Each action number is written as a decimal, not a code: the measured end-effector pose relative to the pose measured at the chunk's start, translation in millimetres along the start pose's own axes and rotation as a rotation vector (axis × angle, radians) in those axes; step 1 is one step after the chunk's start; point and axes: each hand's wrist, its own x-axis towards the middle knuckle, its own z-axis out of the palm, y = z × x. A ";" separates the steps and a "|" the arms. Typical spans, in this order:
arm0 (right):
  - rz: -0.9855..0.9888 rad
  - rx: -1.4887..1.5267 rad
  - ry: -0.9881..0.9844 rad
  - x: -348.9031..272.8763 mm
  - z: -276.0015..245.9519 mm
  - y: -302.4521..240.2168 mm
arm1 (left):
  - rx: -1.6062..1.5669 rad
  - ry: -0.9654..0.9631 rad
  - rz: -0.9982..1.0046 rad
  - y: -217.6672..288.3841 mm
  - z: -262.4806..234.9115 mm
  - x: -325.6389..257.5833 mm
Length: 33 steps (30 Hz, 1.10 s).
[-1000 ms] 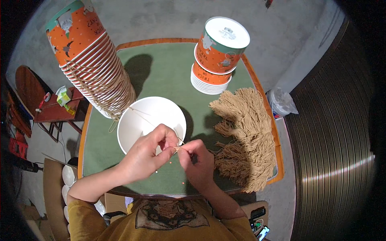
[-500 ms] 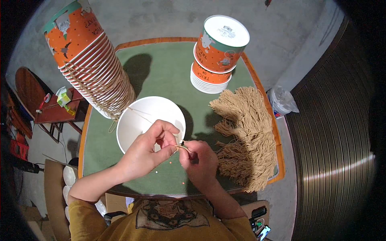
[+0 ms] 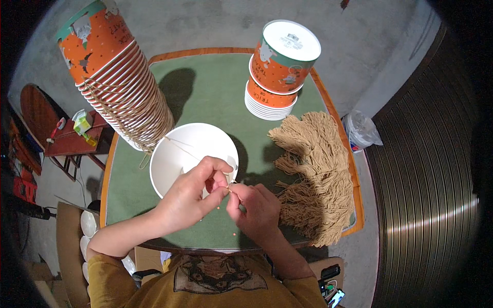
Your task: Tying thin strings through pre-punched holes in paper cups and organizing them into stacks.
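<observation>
A white paper bucket (image 3: 172, 164) stands mouth-up in front of me. Tan string (image 3: 182, 149) runs from its far left rim across the opening to my hands. Over the bucket's near right rim, my left hand (image 3: 195, 190) pinches the string between thumb and fingers. Right beside it, my right hand (image 3: 257, 208) is closed on the string too, fingertips almost touching the left ones. The knot or loop between the fingertips is too small to make out. Right of my hands lies a big bundle of tan strings (image 3: 318, 174).
A tall leaning stack of orange buckets (image 3: 126, 92) with strings draped over it stands at the left. A shorter stack of upturned buckets (image 3: 282, 61) is at the back right. All sit on a green-topped table (image 3: 221, 77) with a wooden edge.
My right hand has shifted slightly, its fingers drawn closer round the string. The string loop that showed between my hands has become smaller.
</observation>
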 end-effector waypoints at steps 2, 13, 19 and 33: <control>0.031 0.018 -0.005 -0.6 0.4 -0.4 | 0.099 0.021 0.066 1.6 0.7 -0.5; 0.314 0.312 -0.032 -5.8 -0.8 -2.3 | 0.220 -0.042 0.092 8.0 0.6 -1.9; 0.559 0.416 -0.094 -16.3 -5.2 -4.4 | 0.366 -0.009 0.157 5.8 -1.5 0.1; 0.606 0.538 -0.147 -24.4 2.3 -11.6 | 0.371 -0.038 0.213 7.6 0.3 4.8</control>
